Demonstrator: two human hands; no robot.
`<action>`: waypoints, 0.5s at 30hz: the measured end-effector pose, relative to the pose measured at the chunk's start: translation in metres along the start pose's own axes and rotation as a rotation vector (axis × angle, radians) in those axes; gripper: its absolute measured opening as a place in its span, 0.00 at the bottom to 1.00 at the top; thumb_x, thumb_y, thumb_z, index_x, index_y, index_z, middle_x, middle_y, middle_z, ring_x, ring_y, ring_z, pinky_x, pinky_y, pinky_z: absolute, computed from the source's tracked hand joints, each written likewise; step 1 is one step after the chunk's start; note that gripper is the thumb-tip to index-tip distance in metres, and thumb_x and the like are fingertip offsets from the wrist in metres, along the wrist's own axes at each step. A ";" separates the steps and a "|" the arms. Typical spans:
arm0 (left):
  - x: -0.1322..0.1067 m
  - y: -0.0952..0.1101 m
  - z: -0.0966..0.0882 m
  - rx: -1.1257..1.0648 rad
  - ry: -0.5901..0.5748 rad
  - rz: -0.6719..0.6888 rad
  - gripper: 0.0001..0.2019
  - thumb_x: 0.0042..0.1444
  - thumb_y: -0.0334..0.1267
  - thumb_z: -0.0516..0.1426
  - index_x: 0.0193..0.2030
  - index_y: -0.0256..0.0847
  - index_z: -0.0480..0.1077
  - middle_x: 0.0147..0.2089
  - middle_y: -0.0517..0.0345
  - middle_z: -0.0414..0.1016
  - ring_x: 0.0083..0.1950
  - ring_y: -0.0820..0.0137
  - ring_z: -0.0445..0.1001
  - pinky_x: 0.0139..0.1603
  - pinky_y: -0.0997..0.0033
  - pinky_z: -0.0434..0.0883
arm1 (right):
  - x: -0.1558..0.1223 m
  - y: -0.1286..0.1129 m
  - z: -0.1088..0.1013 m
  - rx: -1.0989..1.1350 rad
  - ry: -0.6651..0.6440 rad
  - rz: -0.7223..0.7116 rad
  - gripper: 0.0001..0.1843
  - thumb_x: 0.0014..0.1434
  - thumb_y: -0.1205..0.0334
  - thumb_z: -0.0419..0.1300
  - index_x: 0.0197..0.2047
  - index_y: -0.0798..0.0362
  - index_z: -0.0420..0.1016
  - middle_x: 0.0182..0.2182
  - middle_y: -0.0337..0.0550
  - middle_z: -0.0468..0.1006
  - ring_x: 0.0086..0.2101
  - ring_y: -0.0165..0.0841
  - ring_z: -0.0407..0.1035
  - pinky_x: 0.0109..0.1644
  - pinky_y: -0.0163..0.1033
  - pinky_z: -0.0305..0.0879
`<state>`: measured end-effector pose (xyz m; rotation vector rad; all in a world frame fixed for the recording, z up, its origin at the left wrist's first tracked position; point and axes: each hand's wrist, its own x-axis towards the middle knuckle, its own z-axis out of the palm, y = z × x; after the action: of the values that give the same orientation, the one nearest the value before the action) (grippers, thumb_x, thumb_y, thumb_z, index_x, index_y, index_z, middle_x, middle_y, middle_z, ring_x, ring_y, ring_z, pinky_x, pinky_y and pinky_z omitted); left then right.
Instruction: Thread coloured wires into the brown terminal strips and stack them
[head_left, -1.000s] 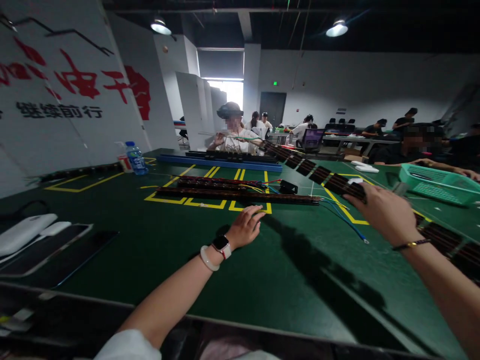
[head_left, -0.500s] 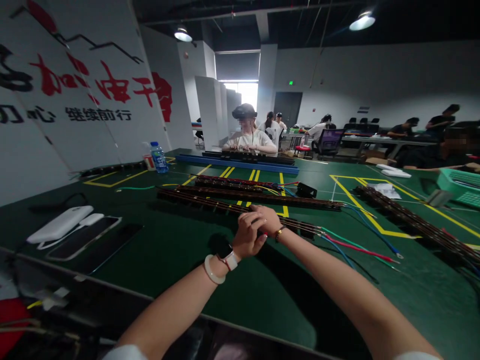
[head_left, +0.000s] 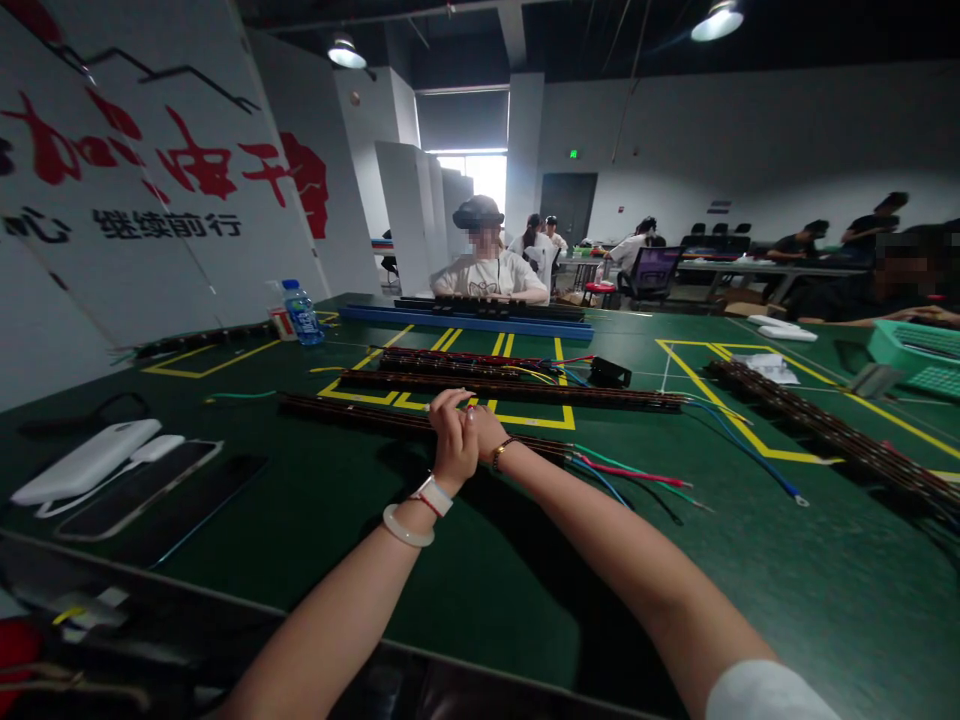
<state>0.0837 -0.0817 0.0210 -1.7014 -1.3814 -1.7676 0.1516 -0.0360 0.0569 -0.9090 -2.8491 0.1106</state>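
Note:
A long dark wire bundle (head_left: 360, 413) lies across the green table in front of me, with red, green and blue leads (head_left: 637, 472) fanning out from its right end. My right hand (head_left: 489, 436) is closed over the bundle, its fingers mostly hidden. Close against it, my left hand (head_left: 454, 440) has bent fingers and a raised thumb. Whatever may be between those fingers cannot be made out. Just behind lies a second long bundle (head_left: 525, 391), with a shorter bundle (head_left: 450, 362) beyond it. A black connector block (head_left: 610, 372) sits at the shorter one's right end.
At left are a white power bank (head_left: 90, 460), two phones (head_left: 139, 490) and a bottle (head_left: 301, 315). Another bundle (head_left: 825, 420) and a green basket (head_left: 919, 355) stand right. Across the table, a person (head_left: 491, 270) sits behind a blue rail (head_left: 465, 325).
Both hands have moved left, and the front bundle with its coloured leads has slid left too. My left hand's fingers are drawn up more upright. The view has shifted slightly.

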 end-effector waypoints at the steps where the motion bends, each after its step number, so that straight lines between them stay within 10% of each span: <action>1: 0.001 -0.001 0.000 0.012 0.002 -0.004 0.13 0.64 0.39 0.43 0.52 0.38 0.59 0.52 0.45 0.60 0.56 0.65 0.61 0.60 0.57 0.60 | -0.009 0.007 -0.008 -0.016 0.013 0.004 0.18 0.66 0.59 0.44 0.50 0.60 0.68 0.46 0.56 0.72 0.47 0.43 0.65 0.54 0.48 0.57; 8: -0.001 -0.007 0.011 0.053 -0.449 0.027 0.13 0.61 0.42 0.50 0.50 0.40 0.64 0.51 0.49 0.64 0.56 0.65 0.63 0.60 0.59 0.62 | -0.123 0.106 -0.072 -0.062 -0.005 0.278 0.23 0.58 0.44 0.54 0.44 0.56 0.71 0.42 0.50 0.74 0.40 0.38 0.69 0.42 0.37 0.61; 15: -0.003 0.000 0.012 0.081 -0.636 0.016 0.16 0.62 0.45 0.48 0.51 0.41 0.66 0.54 0.50 0.64 0.59 0.64 0.62 0.62 0.57 0.60 | -0.183 0.149 -0.051 0.097 -0.399 0.353 0.29 0.49 0.38 0.60 0.42 0.56 0.69 0.37 0.46 0.74 0.32 0.35 0.68 0.29 0.34 0.56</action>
<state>0.0914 -0.0738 0.0165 -2.3322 -1.6325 -1.1736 0.3922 -0.0197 0.0685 -1.5079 -2.9530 0.5192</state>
